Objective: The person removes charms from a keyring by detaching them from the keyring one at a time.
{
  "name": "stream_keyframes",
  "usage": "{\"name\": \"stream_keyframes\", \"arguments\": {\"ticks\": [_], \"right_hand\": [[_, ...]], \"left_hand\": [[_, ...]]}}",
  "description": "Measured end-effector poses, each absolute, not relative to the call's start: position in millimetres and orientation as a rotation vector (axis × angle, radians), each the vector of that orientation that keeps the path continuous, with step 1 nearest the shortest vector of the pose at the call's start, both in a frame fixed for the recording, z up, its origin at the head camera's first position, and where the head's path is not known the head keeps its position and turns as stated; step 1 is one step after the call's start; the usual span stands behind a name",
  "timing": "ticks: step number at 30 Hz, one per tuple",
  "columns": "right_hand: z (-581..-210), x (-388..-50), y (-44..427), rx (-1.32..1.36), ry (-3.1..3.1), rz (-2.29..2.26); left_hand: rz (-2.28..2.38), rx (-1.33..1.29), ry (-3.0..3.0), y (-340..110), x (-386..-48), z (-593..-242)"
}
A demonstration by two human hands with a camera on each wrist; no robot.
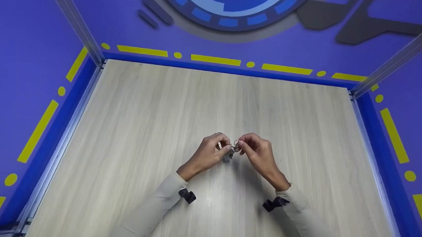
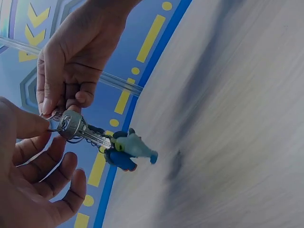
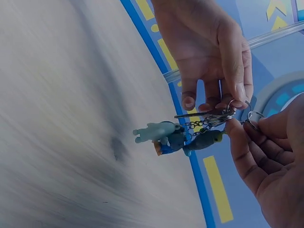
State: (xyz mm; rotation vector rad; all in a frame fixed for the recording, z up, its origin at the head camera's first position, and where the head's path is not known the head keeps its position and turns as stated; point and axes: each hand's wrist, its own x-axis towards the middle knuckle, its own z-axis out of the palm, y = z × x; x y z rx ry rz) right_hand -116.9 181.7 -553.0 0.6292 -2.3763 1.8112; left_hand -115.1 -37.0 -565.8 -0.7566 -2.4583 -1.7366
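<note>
Likely working at round silver metal rings (image 3: pixel 250 113), pinched by left hand (image 1: pixel 209 151) at nine o'clock, right hand (image 1: pixel 260 153) at three; dangling between, flat silver metal key (image 2: pixel 71 124) and pale-green-and-blue figurine charms (image 2: pixel 133 145), over pale wooden bench (image 1: pixel 161 105). Probably calls next for careful prying.

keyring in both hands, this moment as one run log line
left-hand grip, right-hand grip: pinching metal rings | key: below rings | figurine charms: hanging above tabletop
</note>
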Motion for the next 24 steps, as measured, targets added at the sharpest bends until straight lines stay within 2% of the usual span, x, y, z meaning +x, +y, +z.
{"name": "stream_keyframes", "arguments": {"ticks": [12, 24], "right_hand": [[-552.1, -117.4, 181.9, 0.681, -2.359, 1.739], [-551.2, -115.0, 181.0, 0.673, -2.298, 1.793]], "left_hand": [[-1.524, -0.764, -2.453, -39.4, -117.9, -555.3], [-2.178, -0.568, -2.275, -42.3, -118.0, -553.0]]}}
